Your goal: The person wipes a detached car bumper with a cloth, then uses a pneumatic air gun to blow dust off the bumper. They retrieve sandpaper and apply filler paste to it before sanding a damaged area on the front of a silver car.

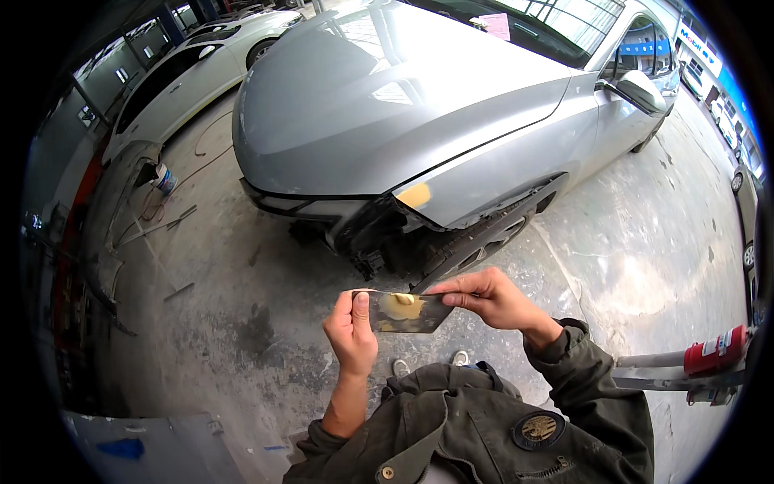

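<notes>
My left hand [352, 332] grips the left end of a thin, dark, flat putty spreader [423, 321], its thumb on top. A dab of pale yellow body filler [402, 299] sits near the spreader's far edge, with yellow smears around it. My right hand [492, 298] pinches the spreader's right end between thumb and fingers. Whether a second blade lies under those fingers I cannot tell. Beyond my hands is a silver car [403, 105] with its front corner stripped open. A yellow filler patch [415, 194] shows on its fender, near the hood's edge.
The car's front wheel [484, 246] stands just past my hands. On the right, a red cylinder [715, 350] rests by metal bars. A removed bumper [101, 258], a small bucket [165, 179] and hoses lie at left. A grey panel [173, 452] is at lower left.
</notes>
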Available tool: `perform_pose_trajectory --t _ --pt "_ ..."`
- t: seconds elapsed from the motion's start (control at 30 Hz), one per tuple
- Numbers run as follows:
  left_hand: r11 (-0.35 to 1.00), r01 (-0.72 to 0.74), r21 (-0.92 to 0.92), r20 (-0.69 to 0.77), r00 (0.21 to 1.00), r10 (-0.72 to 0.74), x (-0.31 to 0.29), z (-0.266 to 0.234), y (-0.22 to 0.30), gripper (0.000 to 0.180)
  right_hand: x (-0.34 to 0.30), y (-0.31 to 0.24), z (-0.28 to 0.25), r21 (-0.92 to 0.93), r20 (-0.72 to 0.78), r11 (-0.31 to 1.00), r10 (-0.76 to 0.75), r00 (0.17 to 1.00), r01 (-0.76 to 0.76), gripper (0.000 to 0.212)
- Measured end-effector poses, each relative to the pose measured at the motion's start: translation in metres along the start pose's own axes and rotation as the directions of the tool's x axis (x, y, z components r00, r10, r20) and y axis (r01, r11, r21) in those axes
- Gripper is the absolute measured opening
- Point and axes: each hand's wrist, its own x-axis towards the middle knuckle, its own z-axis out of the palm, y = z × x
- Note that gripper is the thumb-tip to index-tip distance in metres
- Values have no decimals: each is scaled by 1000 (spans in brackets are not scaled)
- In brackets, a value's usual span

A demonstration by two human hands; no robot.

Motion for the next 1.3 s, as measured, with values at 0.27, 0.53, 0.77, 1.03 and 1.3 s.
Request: perform_pose_trajectory --t 0.27,0.53,0.77,1.03,1.3 --pt "998 20 53 -37 999 -18 1 8 9 27 -4 -4 43 -875 -105 421 -646 756 239 45" --pt "997 42 59 -139 990 -34 -3 9 6 29 -7 14 53 -807 -93 479 -682 726 346 47" --pt "997 25 67 -162 987 -14 0 11 8 27 -8 22 62 -762 -67 495 -702 709 417 41" --pt "995 65 -69 -216 973 -79 7 7 0 28 -6 18 46 -750 -135 540 -690 712 382 36" --pt "-150 646 -748 661 744 -95 16 -8 -42 25 17 -2 33 657 -301 751 339 891 -64 18"
